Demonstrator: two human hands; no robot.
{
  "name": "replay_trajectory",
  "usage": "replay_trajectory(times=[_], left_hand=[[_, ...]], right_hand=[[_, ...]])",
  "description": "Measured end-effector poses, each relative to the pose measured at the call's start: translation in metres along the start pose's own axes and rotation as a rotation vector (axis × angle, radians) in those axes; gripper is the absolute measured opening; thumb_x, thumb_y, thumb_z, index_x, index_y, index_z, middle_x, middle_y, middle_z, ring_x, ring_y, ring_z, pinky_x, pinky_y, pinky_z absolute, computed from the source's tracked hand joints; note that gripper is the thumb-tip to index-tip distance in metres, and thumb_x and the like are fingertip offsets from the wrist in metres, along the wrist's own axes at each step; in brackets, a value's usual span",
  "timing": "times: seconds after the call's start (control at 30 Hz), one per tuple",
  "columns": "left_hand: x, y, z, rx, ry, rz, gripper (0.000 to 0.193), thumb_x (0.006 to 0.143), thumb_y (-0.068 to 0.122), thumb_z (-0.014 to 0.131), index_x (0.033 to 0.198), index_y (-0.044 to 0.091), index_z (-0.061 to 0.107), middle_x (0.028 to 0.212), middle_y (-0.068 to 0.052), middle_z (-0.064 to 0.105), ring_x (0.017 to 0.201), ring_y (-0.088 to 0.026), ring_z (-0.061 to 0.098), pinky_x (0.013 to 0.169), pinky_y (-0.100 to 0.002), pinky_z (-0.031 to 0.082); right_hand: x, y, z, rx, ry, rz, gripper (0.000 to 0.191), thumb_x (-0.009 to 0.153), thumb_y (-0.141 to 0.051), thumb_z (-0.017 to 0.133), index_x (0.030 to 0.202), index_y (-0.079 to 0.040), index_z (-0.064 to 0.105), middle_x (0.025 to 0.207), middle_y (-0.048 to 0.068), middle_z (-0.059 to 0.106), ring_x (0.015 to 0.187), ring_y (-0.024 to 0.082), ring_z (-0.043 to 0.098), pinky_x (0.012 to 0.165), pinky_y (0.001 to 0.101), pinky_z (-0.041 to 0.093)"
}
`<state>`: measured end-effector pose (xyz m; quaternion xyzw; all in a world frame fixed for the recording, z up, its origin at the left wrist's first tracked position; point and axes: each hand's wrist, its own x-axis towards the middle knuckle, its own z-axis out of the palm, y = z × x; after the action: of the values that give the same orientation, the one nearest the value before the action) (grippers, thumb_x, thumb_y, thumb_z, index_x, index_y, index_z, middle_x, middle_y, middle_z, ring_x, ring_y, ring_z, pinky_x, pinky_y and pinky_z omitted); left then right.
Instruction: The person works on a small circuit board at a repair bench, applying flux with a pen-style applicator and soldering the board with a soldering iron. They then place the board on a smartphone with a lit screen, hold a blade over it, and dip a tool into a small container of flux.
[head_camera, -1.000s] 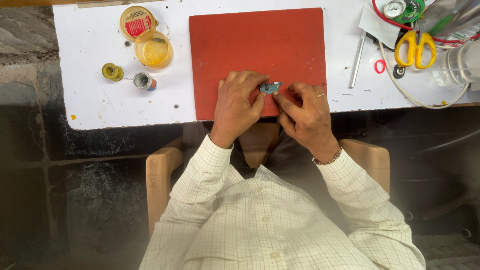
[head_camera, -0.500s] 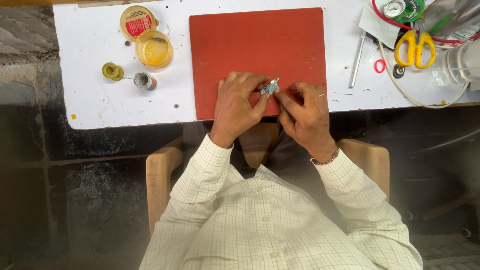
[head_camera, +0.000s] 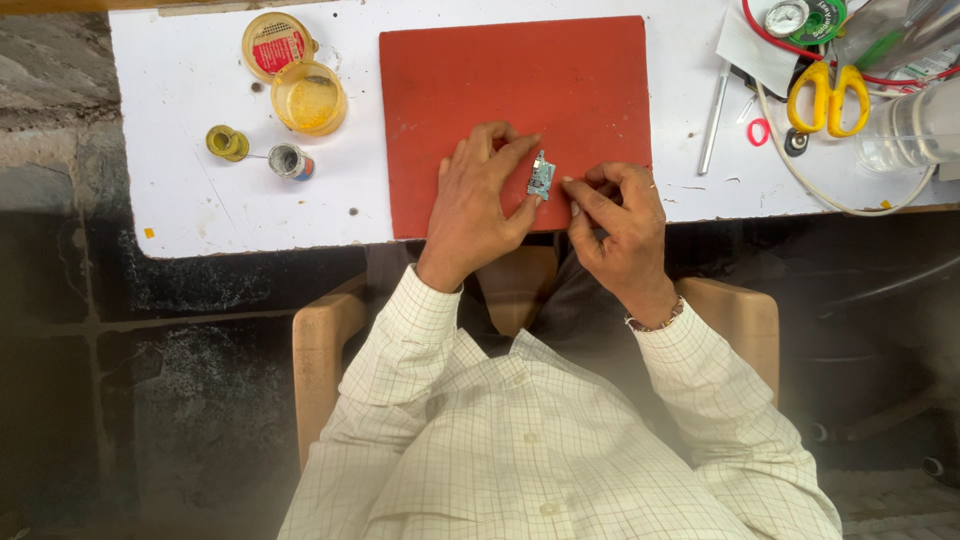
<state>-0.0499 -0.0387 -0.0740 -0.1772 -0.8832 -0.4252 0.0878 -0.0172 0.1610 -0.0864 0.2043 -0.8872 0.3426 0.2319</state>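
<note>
Both hands meet over the near edge of a red mat (head_camera: 510, 90). Left hand (head_camera: 478, 205) pinches a small blue-green circuit board (head_camera: 540, 180) between thumb and forefinger, holding it on edge just above the mat. Right hand (head_camera: 620, 220) is curled just beside the board, its fingertips (head_camera: 572, 190) bunched at the board's right side; whether they grip it or merely touch it is hard to make out. The board is too small to show its parts.

Mat lies on a white worktop (head_camera: 200, 200). Well to the left stand a round yellow tin lid (head_camera: 272, 45), an open yellow tin (head_camera: 309, 97), a small yellow spool (head_camera: 226, 141) and a smaller reel (head_camera: 290, 161). To the right of the mat lies a thin metal rod (head_camera: 713, 120), then yellow-handled scissors (head_camera: 827, 98) and a clear plastic container (head_camera: 915, 128), this last cut off by the picture's edge. A white cable (head_camera: 820, 195) loops across that corner. The clutter at the top right is partly out of view.

A chair's wooden arm (head_camera: 320, 350) shows beside the checked shirt (head_camera: 520, 450).
</note>
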Motion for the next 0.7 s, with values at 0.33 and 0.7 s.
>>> replay_trajectory(times=[0.33,0.7], left_hand=[[0.0005,-0.0025,0.0021,0.034,-0.039,-0.064,0.036,0.080,0.024,0.082,0.113,0.011,0.073,0.120,-0.007,0.056,0.110,-0.025,0.056,0.091,-0.042,0.041],[0.0017,-0.0004,0.0005,0.036,-0.052,-0.065,0.049,0.077,0.027,0.083,0.122,0.012,0.070,0.119,-0.008,0.055,0.108,-0.025,0.055,0.089,-0.042,0.041]], right_hand=[[0.0025,-0.0030,0.0010,-0.037,-0.011,-0.030,0.031,0.086,0.006,0.076,0.115,-0.004,0.078,0.113,0.010,0.060,0.099,0.023,0.060,0.078,0.0315,0.054],[0.0033,-0.0045,0.0011,-0.039,-0.007,-0.030,0.030,0.086,0.004,0.077,0.116,-0.004,0.077,0.114,0.009,0.060,0.100,0.024,0.059,0.079,0.0320,0.054]])
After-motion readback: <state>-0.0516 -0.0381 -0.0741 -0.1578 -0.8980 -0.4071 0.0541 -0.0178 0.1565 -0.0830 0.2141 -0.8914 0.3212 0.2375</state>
